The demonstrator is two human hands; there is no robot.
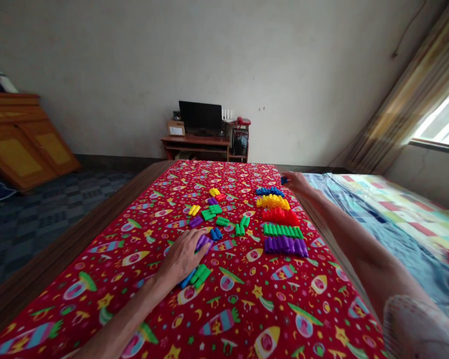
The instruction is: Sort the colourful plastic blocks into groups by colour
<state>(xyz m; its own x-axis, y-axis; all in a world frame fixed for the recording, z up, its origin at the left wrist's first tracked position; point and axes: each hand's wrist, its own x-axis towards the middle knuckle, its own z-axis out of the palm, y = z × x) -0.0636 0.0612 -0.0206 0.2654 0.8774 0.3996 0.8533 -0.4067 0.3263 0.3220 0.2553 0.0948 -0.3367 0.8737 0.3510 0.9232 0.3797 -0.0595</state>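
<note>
Right hand [295, 182] pinched a blue block [284, 180] just right of the blue row [269, 191], farthest of five single-colour rows [283, 231] apparently spaced to keep colours apart; left hand [183, 252] curved over purple blocks [204, 243] among loose pieces [211, 213] at left, its grip impossible to tell

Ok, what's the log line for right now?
left hand: on purple piece | right hand: holding blue piece | far to near: blue row, yellow row, red row, green row, purple row
</note>
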